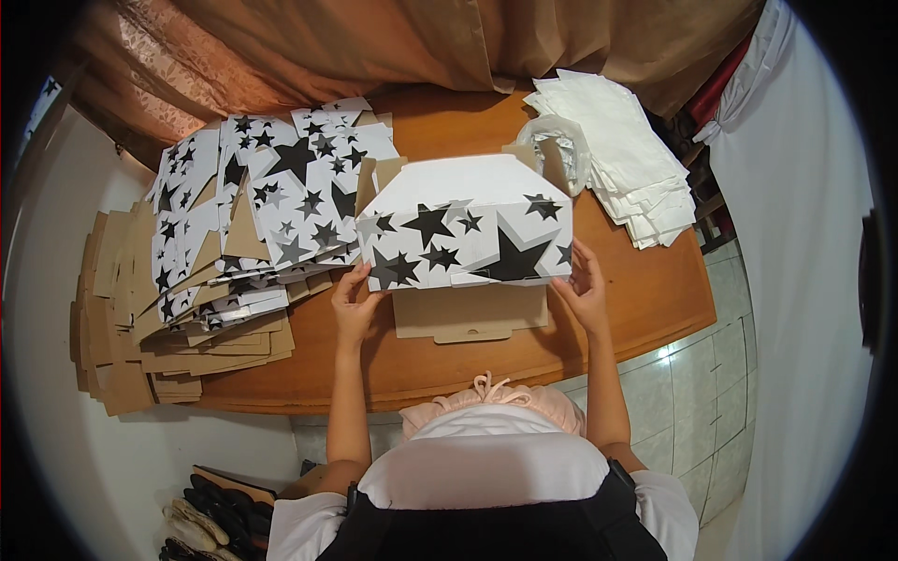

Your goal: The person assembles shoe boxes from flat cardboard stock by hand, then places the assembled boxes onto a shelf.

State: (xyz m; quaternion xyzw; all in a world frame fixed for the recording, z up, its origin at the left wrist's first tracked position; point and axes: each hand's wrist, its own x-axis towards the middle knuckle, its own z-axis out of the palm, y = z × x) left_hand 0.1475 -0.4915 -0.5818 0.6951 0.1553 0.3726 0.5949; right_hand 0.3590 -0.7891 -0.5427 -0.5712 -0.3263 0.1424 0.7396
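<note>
A white cardboard box [449,234] with black and grey stars is partly folded up in front of me. Its plain white panel [458,179] slopes away at the top, and brown side flaps stand up at both far corners. Toward me, a brown flap [470,315] with a small tab lies along the table. At the box's near left corner my left hand [354,304] grips the edge between thumb and fingers. My right hand [585,292] holds the near right corner the same way. The box's far side is hidden.
A heap of flat star-printed cardboard blanks [281,187] covers the left of the wooden table [645,290], their brown undersides showing. Far right lie a stack of white sheets [622,150] and a clear plastic bag [575,140]. Brown curtains [393,42] hang behind.
</note>
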